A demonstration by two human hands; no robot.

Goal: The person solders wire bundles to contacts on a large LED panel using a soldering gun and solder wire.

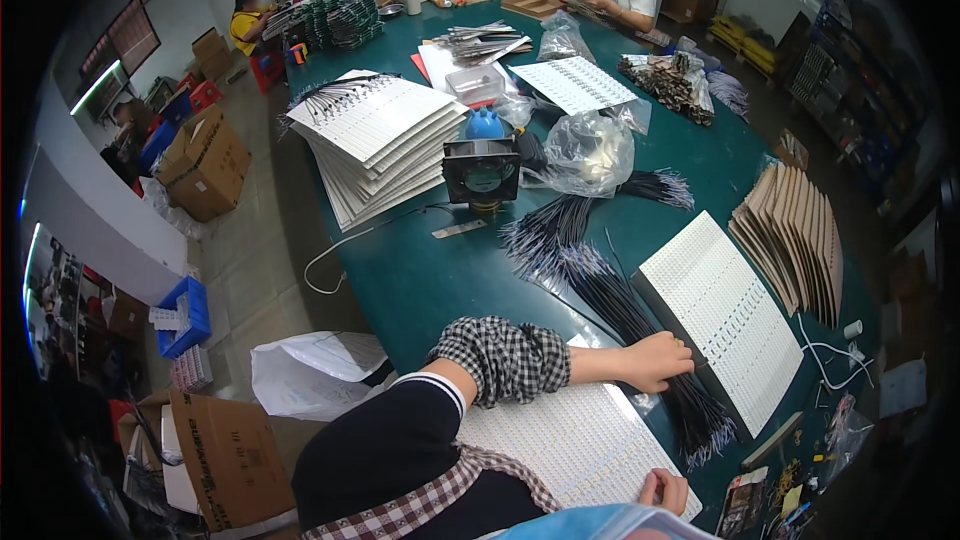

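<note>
So the left hand (655, 360) is stretched out across the green table (430, 280), fingers curled down and closed on a bundle of black wires (625, 305) that runs diagonally from mid-table down toward the near right edge. That bundle sits squeezed between two white strip panels: one (725, 315) just to its right, angled the same way, and another (575, 440) lying flat right in front of the person, under the checked sleeve. The right hand (665, 490) is down at the near edge, fingers curled in, resting on the corner of that front panel; can't tell if it's actually pinching anything. Not much free room on the right, since a fanned stack of brown cardboard sheets (795, 235) sits past the angled panel, and small bits and a white cable crowd the corner. To the left of the reaching arm there's a decent bare patch of tabletop, running up to a small black fan (481, 170) and a tall stack of white panels (375, 145). A clear plastic bag (590, 152) sits beside the fan. More people work at the far end.
</note>
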